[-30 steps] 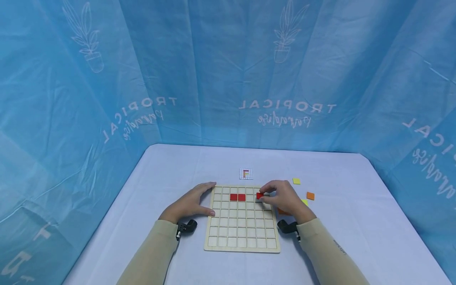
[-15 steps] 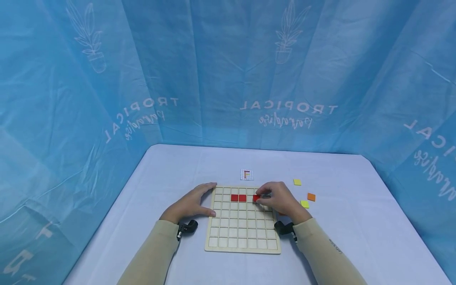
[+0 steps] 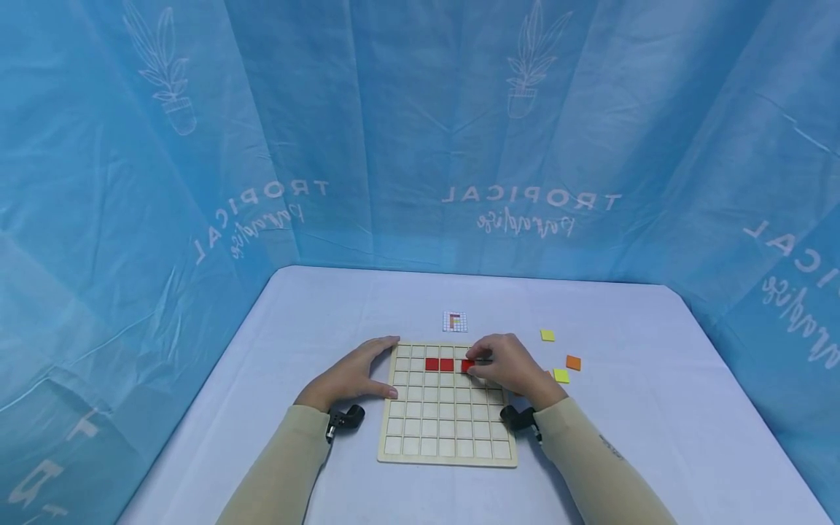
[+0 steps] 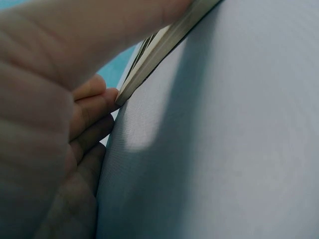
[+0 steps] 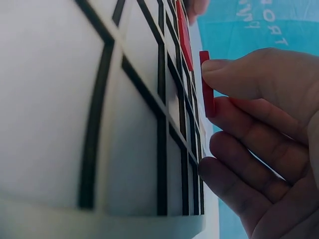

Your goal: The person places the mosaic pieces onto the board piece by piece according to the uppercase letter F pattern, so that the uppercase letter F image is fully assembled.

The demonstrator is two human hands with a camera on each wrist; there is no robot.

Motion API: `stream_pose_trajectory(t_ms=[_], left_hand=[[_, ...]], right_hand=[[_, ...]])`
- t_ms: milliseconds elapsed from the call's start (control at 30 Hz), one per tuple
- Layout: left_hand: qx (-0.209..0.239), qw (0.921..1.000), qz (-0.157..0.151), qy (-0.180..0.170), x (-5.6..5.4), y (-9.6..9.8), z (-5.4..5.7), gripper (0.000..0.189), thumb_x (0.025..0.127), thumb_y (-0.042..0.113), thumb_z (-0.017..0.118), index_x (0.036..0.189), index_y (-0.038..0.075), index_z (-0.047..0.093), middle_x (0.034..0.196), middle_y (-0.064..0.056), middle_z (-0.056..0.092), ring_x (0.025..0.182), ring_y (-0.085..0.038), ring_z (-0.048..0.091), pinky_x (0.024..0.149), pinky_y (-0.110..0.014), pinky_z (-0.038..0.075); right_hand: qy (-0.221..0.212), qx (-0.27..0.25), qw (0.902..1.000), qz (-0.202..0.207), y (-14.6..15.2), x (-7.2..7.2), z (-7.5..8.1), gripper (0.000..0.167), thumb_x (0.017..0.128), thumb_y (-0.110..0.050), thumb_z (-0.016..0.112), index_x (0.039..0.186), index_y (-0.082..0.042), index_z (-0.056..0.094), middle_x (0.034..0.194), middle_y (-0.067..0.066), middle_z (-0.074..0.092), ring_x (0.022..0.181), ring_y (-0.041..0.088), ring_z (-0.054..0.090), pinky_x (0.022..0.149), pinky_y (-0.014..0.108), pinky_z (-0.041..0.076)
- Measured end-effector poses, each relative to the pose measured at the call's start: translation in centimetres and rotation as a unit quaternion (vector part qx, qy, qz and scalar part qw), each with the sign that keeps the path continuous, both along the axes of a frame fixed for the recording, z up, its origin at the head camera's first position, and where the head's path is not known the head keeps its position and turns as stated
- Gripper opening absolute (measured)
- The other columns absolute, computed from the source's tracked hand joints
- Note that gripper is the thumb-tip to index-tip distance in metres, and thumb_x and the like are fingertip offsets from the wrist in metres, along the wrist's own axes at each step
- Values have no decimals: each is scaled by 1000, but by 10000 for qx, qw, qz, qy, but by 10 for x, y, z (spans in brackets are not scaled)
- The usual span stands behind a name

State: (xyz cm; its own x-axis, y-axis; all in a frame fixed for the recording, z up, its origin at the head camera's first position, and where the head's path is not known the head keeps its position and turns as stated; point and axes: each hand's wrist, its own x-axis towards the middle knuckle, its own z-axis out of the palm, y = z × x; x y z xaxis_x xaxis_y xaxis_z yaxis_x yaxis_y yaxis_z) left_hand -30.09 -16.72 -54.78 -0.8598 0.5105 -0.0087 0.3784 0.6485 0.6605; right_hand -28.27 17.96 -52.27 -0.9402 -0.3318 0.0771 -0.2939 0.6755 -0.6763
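sleeves (image 3: 278, 463): beige, wrist-length | wrist cameras (image 3: 346, 418): black, rounded | right sleeve (image 3: 593, 470): small dark marking (image 3: 612, 447), illegible

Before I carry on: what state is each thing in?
Board: flat on the table
Two red tiles: adjacent, in the board
Third red tile: pinched, not seated
Right hand: pinching that tile
Left hand: touching board's left edge
Yellow tiles: loose
Orange tiles: loose, some partly hidden
Card: lying flat

Details on card (image 3: 455, 321) too small to tell, board (image 3: 446, 428) corner hidden behind right hand (image 3: 508, 362), sleeves (image 3: 275, 467) cut off below
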Motion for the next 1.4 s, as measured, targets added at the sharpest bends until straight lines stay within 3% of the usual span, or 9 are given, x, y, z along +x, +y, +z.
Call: stream_pose_trajectory(t_ms=[400, 767, 1400], left_hand=[[120, 9999, 18, -62, 1, 0, 1, 116, 69, 53, 98, 164, 17, 41, 167, -6, 37, 155, -30, 28, 124, -51, 26], [134, 9998, -74, -105, 0, -2, 1, 118, 69, 53, 97, 164, 16, 39, 167, -6, 36, 155, -29, 27, 125, -48, 24], [101, 9998, -26, -144, 0, -2, 1, 119, 68, 55, 97, 165, 18, 38, 168, -4, 35, 155, -28, 26, 125, -49, 24]], right_hand=[[-2, 128, 9998, 172, -10, -10, -1, 16, 85, -12, 90, 99, -17, 82, 94, -11, 71, 88, 13, 63, 83, 36, 58], [369, 345, 9986, 146, -17, -10, -4, 18, 84, -13, 91, 99, -16, 83, 97, -9, 73, 92, 10, 65, 87, 37, 59], [244, 276, 9993, -40, -18, -8, -4, 16, 86, -13, 90, 100, -17, 83, 97, -10, 72, 90, 12, 63, 87, 36, 58]])
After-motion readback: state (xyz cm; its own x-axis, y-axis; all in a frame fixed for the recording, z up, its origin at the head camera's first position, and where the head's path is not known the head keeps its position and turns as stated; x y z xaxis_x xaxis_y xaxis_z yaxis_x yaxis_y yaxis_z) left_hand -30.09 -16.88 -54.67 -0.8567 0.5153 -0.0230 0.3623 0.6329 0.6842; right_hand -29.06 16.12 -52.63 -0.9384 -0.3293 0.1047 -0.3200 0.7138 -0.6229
